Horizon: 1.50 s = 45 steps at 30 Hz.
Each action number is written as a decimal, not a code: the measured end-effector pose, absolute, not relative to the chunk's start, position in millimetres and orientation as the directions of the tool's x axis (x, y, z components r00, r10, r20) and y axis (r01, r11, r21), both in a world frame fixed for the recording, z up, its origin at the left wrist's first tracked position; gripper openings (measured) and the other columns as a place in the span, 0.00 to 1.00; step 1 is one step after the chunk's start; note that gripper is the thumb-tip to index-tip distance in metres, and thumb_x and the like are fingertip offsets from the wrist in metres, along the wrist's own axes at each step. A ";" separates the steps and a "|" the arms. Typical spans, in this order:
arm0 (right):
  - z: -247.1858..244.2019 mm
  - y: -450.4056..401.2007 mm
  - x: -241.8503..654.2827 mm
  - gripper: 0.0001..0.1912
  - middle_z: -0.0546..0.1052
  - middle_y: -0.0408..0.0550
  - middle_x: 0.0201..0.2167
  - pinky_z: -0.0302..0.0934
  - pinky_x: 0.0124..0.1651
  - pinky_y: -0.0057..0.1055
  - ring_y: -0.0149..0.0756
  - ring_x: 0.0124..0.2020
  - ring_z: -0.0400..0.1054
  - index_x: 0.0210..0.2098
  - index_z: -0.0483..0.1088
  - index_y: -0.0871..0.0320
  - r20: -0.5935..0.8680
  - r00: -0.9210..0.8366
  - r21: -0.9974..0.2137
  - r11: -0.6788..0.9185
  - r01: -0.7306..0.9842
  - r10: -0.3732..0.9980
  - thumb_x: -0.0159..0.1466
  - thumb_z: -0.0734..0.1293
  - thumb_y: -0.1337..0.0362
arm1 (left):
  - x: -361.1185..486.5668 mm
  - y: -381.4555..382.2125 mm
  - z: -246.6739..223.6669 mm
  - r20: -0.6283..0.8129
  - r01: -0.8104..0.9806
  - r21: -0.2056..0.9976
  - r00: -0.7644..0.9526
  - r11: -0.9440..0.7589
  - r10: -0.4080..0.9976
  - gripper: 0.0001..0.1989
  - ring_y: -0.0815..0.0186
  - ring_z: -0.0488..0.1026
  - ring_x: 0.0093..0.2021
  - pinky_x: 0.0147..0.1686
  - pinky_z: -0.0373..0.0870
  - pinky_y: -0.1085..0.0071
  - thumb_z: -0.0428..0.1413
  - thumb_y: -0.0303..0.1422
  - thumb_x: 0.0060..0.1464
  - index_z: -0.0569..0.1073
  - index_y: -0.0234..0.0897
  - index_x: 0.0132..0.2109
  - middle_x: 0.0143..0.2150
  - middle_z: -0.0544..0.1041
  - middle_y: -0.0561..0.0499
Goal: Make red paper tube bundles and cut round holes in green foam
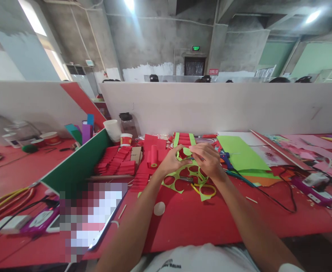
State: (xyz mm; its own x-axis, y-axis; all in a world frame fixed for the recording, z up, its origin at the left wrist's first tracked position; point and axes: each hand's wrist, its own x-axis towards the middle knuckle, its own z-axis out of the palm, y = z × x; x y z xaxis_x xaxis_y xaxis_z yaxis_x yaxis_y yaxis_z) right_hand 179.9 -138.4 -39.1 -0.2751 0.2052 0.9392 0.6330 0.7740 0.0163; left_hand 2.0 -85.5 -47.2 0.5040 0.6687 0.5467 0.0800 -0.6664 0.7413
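Note:
Both of my hands are raised over the red table [188, 230], close together near its middle. My left hand [172, 160] is closed on a small red roll with a light green round end [185, 152]. The fingers of my right hand [207, 158] are pinched at the green end from the right. Below them lie light green paper scraps with round holes [174, 182] and yellow-handled scissors [208, 190]. A finished-looking red roll [153, 156] stands left of my left hand. More red rolls with green strips [184, 138] lie behind my hands.
Stacked red paper pieces [116, 160], a green board [75, 162] and a tablet [109, 211] are at left. Green sheets [242, 153], a blue glue gun [226, 160], a black cable and a purple power strip [314, 192] lie at right. A white partition [211, 107] stands behind.

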 end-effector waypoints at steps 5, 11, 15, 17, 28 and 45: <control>-42.3 -136.6 180.7 0.13 0.79 0.48 0.45 0.68 0.51 0.42 0.41 0.47 0.72 0.48 0.75 0.48 0.898 -0.328 0.005 0.739 0.674 0.293 0.67 0.65 0.69 | 2.7 -85.8 -49.7 0.566 0.015 0.741 0.524 -0.671 0.637 0.22 0.60 0.73 0.44 0.48 0.69 0.67 0.66 0.39 0.48 0.71 0.35 0.48 0.45 0.76 0.48; -44.4 -135.0 182.7 0.13 0.78 0.49 0.46 0.66 0.51 0.44 0.42 0.47 0.70 0.49 0.75 0.48 0.831 -0.397 -0.010 0.724 0.690 0.390 0.68 0.63 0.66 | 0.9 -84.8 -49.1 0.560 0.005 0.756 0.511 -0.654 0.652 0.21 0.63 0.72 0.38 0.40 0.70 0.70 0.66 0.39 0.48 0.71 0.36 0.46 0.40 0.76 0.50; -41.8 -135.4 184.7 0.13 0.78 0.50 0.42 0.66 0.48 0.41 0.41 0.44 0.69 0.48 0.75 0.49 0.834 -0.412 0.043 0.701 0.712 0.367 0.68 0.63 0.68 | 0.3 -84.7 -48.6 0.562 0.031 0.754 0.488 -0.656 0.668 0.20 0.63 0.71 0.37 0.38 0.70 0.70 0.66 0.39 0.47 0.71 0.36 0.43 0.37 0.74 0.52; -40.6 -135.5 185.2 0.13 0.77 0.50 0.40 0.65 0.46 0.39 0.40 0.42 0.69 0.47 0.76 0.50 0.832 -0.426 0.075 0.688 0.722 0.356 0.68 0.63 0.68 | 0.3 -84.9 -48.3 0.573 0.045 0.744 0.470 -0.667 0.671 0.19 0.63 0.71 0.39 0.39 0.69 0.70 0.66 0.40 0.47 0.71 0.36 0.43 0.38 0.74 0.51; -42.2 -135.0 186.0 0.18 0.75 0.50 0.42 0.65 0.46 0.42 0.41 0.40 0.68 0.51 0.74 0.50 0.805 -0.471 0.111 0.688 0.717 0.361 0.65 0.62 0.72 | 1.4 -85.7 -48.7 0.576 0.077 0.745 0.425 -0.662 0.698 0.18 0.65 0.69 0.36 0.37 0.67 0.71 0.65 0.41 0.47 0.70 0.37 0.41 0.36 0.72 0.52; -48.7 -132.7 178.6 0.20 0.72 0.53 0.54 0.68 0.54 0.44 0.44 0.54 0.69 0.59 0.67 0.50 0.761 -0.390 -0.123 0.707 0.697 0.518 0.68 0.61 0.64 | 10.3 -76.5 -56.7 0.526 -0.112 0.844 0.371 -0.525 0.765 0.20 0.66 0.71 0.38 0.39 0.70 0.71 0.66 0.37 0.45 0.68 0.36 0.43 0.38 0.73 0.51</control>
State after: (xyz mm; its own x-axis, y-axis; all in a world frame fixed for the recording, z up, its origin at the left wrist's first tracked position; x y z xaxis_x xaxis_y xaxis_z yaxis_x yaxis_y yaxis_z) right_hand 178.6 -132.7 -48.7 -0.3903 0.5175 0.7615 0.6967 0.7067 -0.1232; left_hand 10.3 -76.5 -56.7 0.3715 0.7652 0.5258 -0.1116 -0.5254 0.8435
